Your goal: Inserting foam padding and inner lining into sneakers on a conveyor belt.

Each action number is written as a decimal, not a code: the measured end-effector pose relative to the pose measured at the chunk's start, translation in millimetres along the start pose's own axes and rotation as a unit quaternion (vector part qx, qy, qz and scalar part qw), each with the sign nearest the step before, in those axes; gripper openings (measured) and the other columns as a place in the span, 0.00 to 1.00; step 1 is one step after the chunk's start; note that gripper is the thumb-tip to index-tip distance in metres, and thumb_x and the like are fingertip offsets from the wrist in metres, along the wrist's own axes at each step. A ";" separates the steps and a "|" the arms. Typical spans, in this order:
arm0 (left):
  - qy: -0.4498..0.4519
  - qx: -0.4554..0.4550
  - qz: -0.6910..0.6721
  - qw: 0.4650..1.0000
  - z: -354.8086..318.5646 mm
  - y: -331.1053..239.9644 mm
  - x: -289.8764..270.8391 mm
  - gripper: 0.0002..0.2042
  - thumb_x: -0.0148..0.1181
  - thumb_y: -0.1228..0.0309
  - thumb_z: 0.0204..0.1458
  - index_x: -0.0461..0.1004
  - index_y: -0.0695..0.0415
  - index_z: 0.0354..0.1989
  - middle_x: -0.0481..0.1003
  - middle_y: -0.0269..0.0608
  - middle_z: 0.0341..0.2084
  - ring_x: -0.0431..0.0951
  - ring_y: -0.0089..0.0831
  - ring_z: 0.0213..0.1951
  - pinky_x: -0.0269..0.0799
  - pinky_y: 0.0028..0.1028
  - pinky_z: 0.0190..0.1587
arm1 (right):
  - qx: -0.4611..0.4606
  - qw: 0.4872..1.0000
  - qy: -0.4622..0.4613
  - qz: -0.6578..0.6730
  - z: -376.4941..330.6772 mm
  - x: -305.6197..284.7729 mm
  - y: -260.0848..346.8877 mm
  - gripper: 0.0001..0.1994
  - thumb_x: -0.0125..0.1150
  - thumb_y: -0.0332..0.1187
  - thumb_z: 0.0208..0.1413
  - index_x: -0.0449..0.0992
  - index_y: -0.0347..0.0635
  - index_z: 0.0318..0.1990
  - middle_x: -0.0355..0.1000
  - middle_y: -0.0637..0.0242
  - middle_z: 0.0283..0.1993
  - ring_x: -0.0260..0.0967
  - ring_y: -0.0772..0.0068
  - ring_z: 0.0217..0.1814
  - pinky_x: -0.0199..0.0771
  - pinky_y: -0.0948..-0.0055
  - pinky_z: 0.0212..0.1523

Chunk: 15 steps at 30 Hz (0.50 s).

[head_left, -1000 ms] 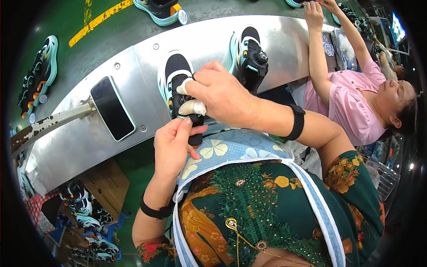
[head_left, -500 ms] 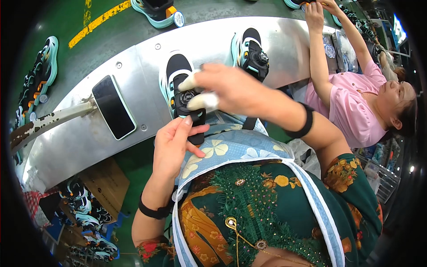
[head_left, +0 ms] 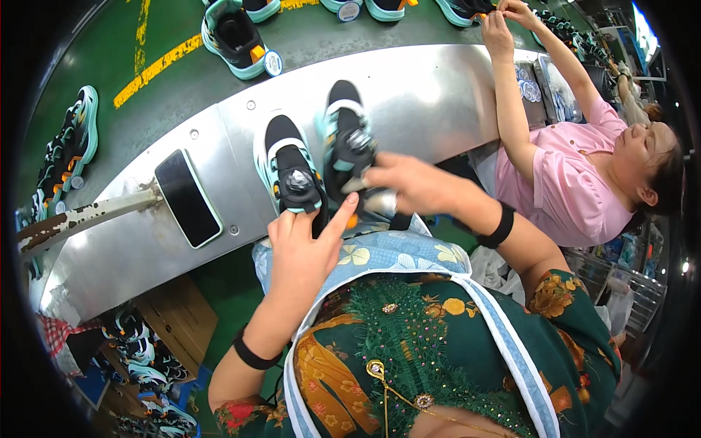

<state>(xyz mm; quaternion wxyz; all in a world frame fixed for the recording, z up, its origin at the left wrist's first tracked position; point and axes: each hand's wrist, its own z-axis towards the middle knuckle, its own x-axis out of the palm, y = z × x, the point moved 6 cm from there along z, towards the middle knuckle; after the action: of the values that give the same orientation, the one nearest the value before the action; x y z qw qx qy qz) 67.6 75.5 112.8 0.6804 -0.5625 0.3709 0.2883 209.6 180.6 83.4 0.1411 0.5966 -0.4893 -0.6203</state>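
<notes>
Two black, white and mint sneakers with round dial closures lie side by side on the metal bench, toes pointing away from me. At the heel of the left sneaker (head_left: pixel 280 150) is my left hand (head_left: pixel 303 252), its fingers closed at the collar and its index finger stretched toward the other shoe. My right hand (head_left: pixel 420 186), with pale covers on its fingertips, grips the right sneaker (head_left: pixel 345 120) near its heel. Both that hand and shoe are smeared by motion, and the heels are partly hidden by my fingers.
A phone (head_left: pixel 188 198) lies on the metal bench (head_left: pixel 423 87), beside a chipped metal bar (head_left: pixel 87 212). More sneakers (head_left: pixel 235 40) stand on the green surface beyond. At the right, a person in pink (head_left: pixel 562 182) works with raised hands. Shoes fill a rack (head_left: pixel 146 358) at lower left.
The right sneaker has come left and nearer, beside the left one. My right hand has moved from the left sneaker to the right one. Shoes on the far surface have shifted.
</notes>
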 end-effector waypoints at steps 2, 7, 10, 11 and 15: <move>0.000 -0.025 0.019 1.000 8.6 -1.1 -1.9 0.35 0.69 0.70 0.33 0.68 0.44 0.58 0.69 0.43 0.41 0.67 0.41 0.44 0.59 0.38 0.44 | -0.003 0.993 0.104 0.057 10.4 -0.6 10.3 0.19 0.62 0.36 0.50 0.72 0.45 0.51 0.72 0.51 0.40 0.69 0.47 0.43 0.69 0.61 0.44; -0.024 -0.063 0.028 0.997 10.0 16.8 5.1 0.27 0.71 0.65 0.31 0.73 0.49 0.46 0.71 0.42 0.37 0.67 0.43 0.44 0.59 0.40 0.44 | 0.016 0.998 0.002 0.063 79.1 -106.0 48.1 0.14 0.64 0.36 0.51 0.78 0.42 0.45 0.76 0.57 0.39 0.74 0.64 0.37 0.71 0.71 0.38; -0.067 -0.049 -0.014 0.996 24.3 34.6 -19.8 0.20 0.70 0.65 0.34 0.75 0.53 0.39 0.72 0.41 0.29 0.68 0.39 0.37 0.59 0.38 0.41 | -0.080 0.985 -0.098 -0.117 160.1 -122.3 42.2 0.20 0.64 0.39 0.50 0.73 0.49 0.51 0.76 0.56 0.39 0.74 0.58 0.38 0.72 0.65 0.39; -0.099 -0.052 -0.036 0.993 28.3 36.8 -44.9 0.19 0.70 0.65 0.35 0.75 0.54 0.37 0.72 0.40 0.27 0.68 0.39 0.36 0.60 0.37 0.41 | -0.091 0.978 -0.103 -0.156 186.0 -114.6 25.5 0.22 0.64 0.40 0.49 0.71 0.52 0.53 0.75 0.56 0.39 0.74 0.55 0.39 0.72 0.62 0.40; -0.287 -0.319 -0.419 0.800 -1.6 103.8 -87.7 0.12 0.63 0.77 0.45 0.73 0.65 0.39 0.72 0.37 0.31 0.71 0.26 0.35 0.67 0.23 0.40 | -0.005 0.982 -0.031 -0.185 244.1 -81.4 -32.6 0.23 0.67 0.42 0.43 0.72 0.57 0.51 0.71 0.53 0.37 0.71 0.48 0.43 0.70 0.57 0.41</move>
<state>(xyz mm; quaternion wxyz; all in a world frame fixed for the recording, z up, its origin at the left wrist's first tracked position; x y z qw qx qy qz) -65.7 97.0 128.2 0.5922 -0.7397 -0.2268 0.2253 28.8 365.1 60.7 0.0116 0.6567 -0.3718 -0.6560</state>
